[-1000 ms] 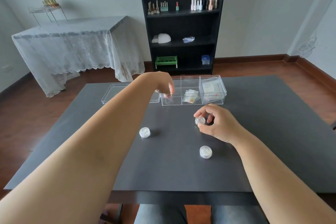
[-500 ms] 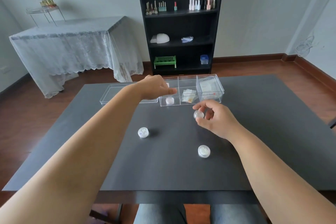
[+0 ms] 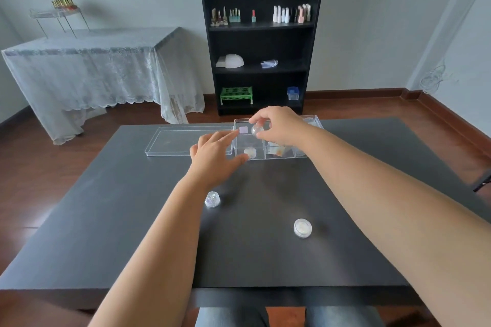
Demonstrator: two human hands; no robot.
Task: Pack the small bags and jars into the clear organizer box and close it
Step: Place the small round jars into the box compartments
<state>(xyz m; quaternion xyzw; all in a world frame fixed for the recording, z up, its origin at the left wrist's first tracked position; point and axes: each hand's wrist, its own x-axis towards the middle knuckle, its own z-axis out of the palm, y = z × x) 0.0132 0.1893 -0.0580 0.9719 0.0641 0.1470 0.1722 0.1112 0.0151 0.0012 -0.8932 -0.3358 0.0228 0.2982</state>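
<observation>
The clear organizer box [image 3: 303,154] stands at the far middle of the dark table [image 3: 106,220], and its lid [image 3: 170,141] lies flat to its left. My right hand [image 3: 279,125] holds a small round jar [image 3: 257,130] above the box's left compartment. One jar [image 3: 250,152] lies inside that compartment, and small bags [image 3: 276,150] sit in the middle one. My left hand [image 3: 215,156] hovers with fingers apart by the box's left front corner, holding nothing. Two more jars rest on the table, one near my left wrist [image 3: 212,199] and one in front of my right forearm [image 3: 302,228].
A black bookshelf [image 3: 261,42] with nail polish bottles stands against the far wall. A table draped in white lace [image 3: 101,71] stands at the far left. Wooden floor surrounds the table. My knees show under the near edge.
My right hand has lifted its jar from the table up and forward over the box's left compartment. My left hand has let go of a jar in that compartment and drawn back, open.
</observation>
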